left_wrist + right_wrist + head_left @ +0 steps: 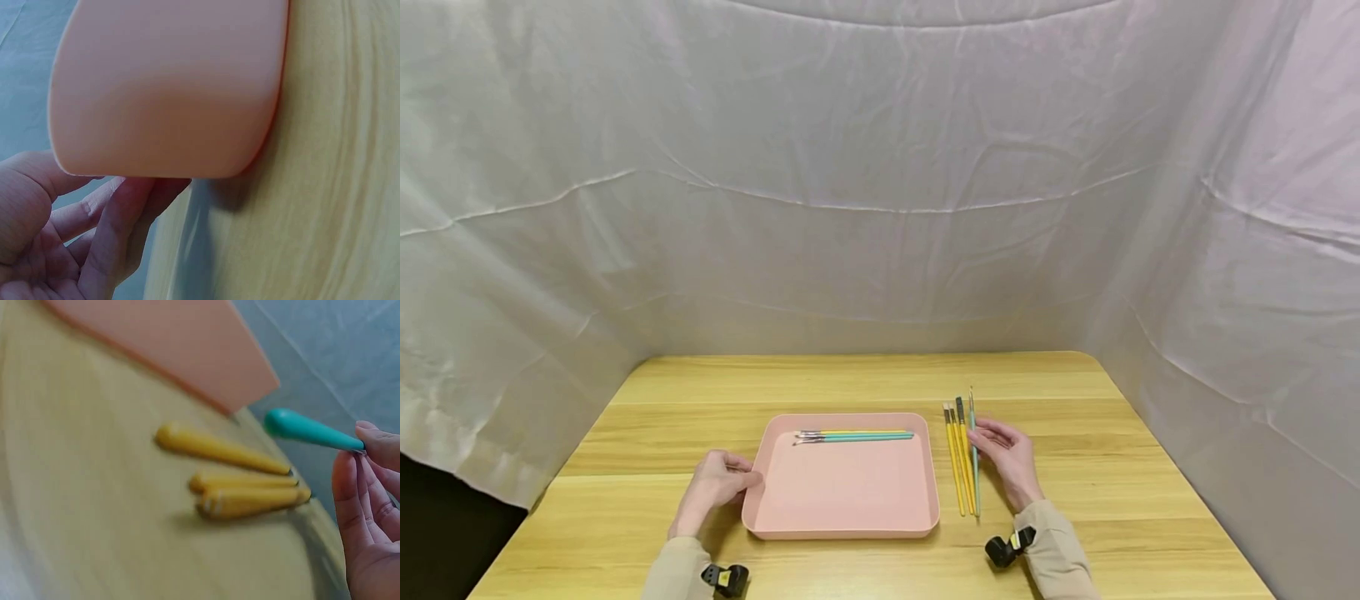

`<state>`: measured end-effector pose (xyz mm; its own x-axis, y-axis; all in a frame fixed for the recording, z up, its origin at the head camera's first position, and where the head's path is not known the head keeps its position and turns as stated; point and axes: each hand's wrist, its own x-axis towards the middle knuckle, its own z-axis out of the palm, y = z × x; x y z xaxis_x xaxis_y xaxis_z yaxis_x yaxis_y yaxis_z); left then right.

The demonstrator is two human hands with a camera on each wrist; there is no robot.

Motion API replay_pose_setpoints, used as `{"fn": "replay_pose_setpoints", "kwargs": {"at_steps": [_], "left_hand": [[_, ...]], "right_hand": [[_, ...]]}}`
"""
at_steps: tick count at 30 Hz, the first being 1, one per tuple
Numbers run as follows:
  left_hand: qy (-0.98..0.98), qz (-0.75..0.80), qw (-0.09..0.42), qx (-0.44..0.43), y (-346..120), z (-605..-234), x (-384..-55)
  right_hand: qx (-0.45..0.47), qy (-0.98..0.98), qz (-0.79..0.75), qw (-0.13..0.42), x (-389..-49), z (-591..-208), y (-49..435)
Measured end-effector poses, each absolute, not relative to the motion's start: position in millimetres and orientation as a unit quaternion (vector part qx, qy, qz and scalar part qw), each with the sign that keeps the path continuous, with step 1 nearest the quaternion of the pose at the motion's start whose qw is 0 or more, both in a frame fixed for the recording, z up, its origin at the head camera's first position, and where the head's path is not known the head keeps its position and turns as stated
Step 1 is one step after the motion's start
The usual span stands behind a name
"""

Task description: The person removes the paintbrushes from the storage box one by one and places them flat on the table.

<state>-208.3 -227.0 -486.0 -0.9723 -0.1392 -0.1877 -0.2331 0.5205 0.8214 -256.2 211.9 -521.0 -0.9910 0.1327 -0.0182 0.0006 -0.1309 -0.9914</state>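
Note:
At its left rim, the pink tray is pinched by my left hand, with the thumb over the edge in the head view. In the left wrist view the other fingers lie against the outside of the tray wall. My right hand pinches a teal paintbrush between thumb and fingertips, bristles pointing away from me. Its teal handle end stands above the table in the right wrist view. Just left of it, three yellow paintbrushes lie side by side on the wood.
Inside the tray, along its far side, several yellow and teal paintbrushes lie with bristles to the left. The wooden table meets grey cloth curtains at the back and sides.

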Motion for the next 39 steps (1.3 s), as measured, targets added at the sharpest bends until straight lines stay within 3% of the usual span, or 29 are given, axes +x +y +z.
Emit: {"fn": "replay_pose_setpoints", "kwargs": {"at_steps": [19,39], "left_hand": [[0.87,0.478,0.053,-0.111,-226,-484,-208],[0.865,0.486,0.053,-0.112,-227,-484,-208]], "right_hand": [[-0.042,-0.83,0.549,0.085,-275,-537,218],[-0.038,-0.847,0.521,0.095,-274,-538,215]]}}
